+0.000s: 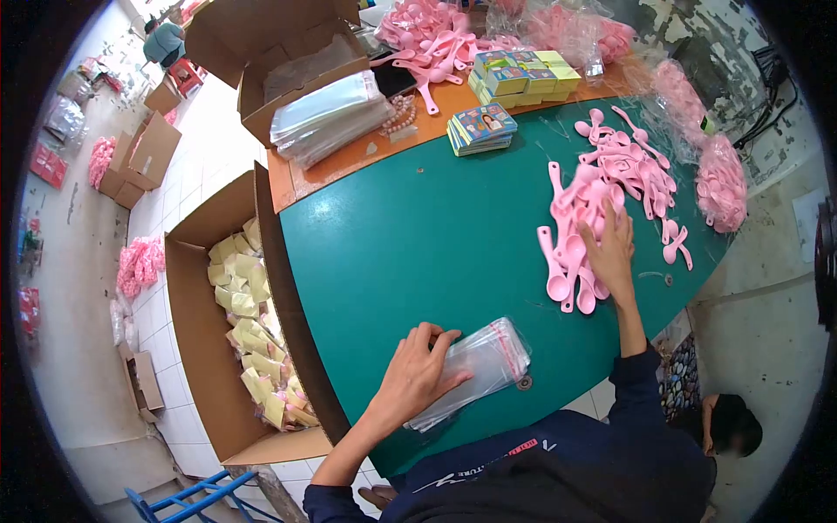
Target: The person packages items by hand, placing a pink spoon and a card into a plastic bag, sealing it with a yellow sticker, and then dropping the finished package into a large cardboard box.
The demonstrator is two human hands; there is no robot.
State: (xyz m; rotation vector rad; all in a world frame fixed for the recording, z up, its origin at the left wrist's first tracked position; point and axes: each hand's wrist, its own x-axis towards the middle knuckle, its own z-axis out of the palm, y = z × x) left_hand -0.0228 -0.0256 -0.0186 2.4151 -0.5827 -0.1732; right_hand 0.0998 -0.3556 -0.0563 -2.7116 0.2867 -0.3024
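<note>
A stack of clear plastic bags (493, 353) lies at the table's near edge. My left hand (414, 370) rests on its left end, thumb stretched over the top bag and apart from the bent fingers. To the right, my right hand (613, 253) reaches onto a pile of pink plastic spoons (571, 248), fingers spread and touching them. Its fingertips partly cover the spoons beneath. Behind it, more pink spoons (632, 166) lie heaped, several turned different ways. A short stack of printed cards (482, 128) sits at the far edge of the green table top (375, 235).
An open carton (196, 349) of small packets with yellow cards stands left of the table. Further back are larger card stacks (523, 78), plastic sleeves (331, 113) and bagged pink spoons (722, 183). One person (164, 42) is at upper left, another (732, 424) at lower right.
</note>
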